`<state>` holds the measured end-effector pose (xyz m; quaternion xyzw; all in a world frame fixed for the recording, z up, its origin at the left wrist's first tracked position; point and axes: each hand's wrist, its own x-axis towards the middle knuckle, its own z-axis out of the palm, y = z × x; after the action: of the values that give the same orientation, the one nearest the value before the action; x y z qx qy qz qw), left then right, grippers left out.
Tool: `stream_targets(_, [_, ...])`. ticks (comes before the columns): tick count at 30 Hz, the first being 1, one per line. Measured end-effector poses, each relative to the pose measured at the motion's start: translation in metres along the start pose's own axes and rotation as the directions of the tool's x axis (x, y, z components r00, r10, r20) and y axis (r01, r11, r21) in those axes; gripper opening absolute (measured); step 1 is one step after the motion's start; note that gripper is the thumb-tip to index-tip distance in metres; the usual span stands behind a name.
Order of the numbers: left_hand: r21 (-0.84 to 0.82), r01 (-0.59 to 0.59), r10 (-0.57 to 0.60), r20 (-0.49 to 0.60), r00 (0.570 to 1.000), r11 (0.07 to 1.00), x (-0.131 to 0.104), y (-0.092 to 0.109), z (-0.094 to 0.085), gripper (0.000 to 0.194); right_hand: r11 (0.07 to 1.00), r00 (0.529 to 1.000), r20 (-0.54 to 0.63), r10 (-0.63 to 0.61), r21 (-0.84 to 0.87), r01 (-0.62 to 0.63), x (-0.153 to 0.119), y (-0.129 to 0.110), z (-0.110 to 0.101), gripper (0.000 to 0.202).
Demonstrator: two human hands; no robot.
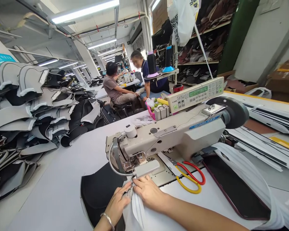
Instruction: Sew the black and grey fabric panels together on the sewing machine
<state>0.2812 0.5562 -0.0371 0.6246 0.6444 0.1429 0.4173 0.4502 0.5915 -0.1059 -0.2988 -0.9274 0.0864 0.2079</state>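
Observation:
A beige sewing machine (159,138) stands across the white table. Under its head lies a black fabric piece (98,192), with a white strip (138,208) running toward the front edge. My left hand (117,203), a bracelet at its wrist, rests on the fabric left of the strip, fingers extended toward the needle area. On the other side, my right hand (148,192) presses the top of the strip with bent fingers, close to the left fingertips. The needle itself is hidden. Red-and-yellow scissors (190,176) lie on the machine bed.
Stacked grey and black pieces (21,109) fill the left. A dark phone-like slab (236,186) and a looped white strip (257,179) lie at right. Thread cones (151,64) stand behind the machine. Two people (115,86) are beyond the table, near a pink basket (149,109).

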Motion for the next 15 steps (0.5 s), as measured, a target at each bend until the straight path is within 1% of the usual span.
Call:
stream_targets(4, [0.083,-0.020,0.020,-0.004,1.000,0.996,0.003,-0.003,0.005,0.061,1.000,1.000,-0.026,0.005,-0.003,-0.005,-0.001,0.002,0.004,0.018])
stream_targets(9, [0.215,-0.028,0.025,0.017,1.000,0.976,0.003,0.001,0.006,0.061,0.999,0.999,-0.040,0.038,-0.004,-0.038,-0.002,0.003,0.007,0.018])
stream_targets(12, [0.251,-0.044,0.042,0.011,0.999,0.967,0.003,0.002,0.008,0.060,0.999,0.999,-0.015,0.040,0.017,-0.040,-0.001,0.004,0.001,0.018])
stream_targets(15, [0.279,-0.087,0.094,-0.014,0.995,0.956,0.004,-0.002,0.011,0.059,0.999,0.998,0.047,0.029,0.028,-0.030,0.000,0.005,-0.010,0.018])
